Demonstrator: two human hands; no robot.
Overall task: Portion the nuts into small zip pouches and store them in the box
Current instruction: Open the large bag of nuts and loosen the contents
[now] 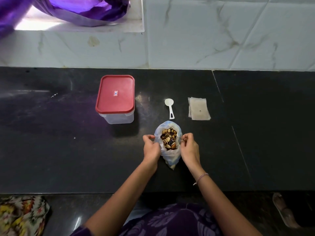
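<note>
From the head camera, the task looks barely begun. At the centre of the black stone counter point(68, 150) stands a thin, translucent white plastic bag point(170, 157), its mouth rolled open to show a heap of mixed brown and tan nuts point(169, 140). The left hand point(151, 147) pinches the bag's rim on its nine o'clock side, fingers curled closed on the film; the right hand point(189, 147) does the same on the three o'clock side, so both are clamped on the bag and holding its mouth wide. Just beyond the bag, at twelve o'clock, a small white plastic scoop point(169, 108) lies untouched, bowl away from the person. At about one o'clock, a flat stack of small clear zip pouches point(199, 109) rests on the counter, all apparently empty. At eleven o'clock sits a clear rectangular plastic box with a red lid point(115, 94), lid still on and nothing visible inside. By my reading, every portion, every seal and the storing itself remain ahead.
</note>
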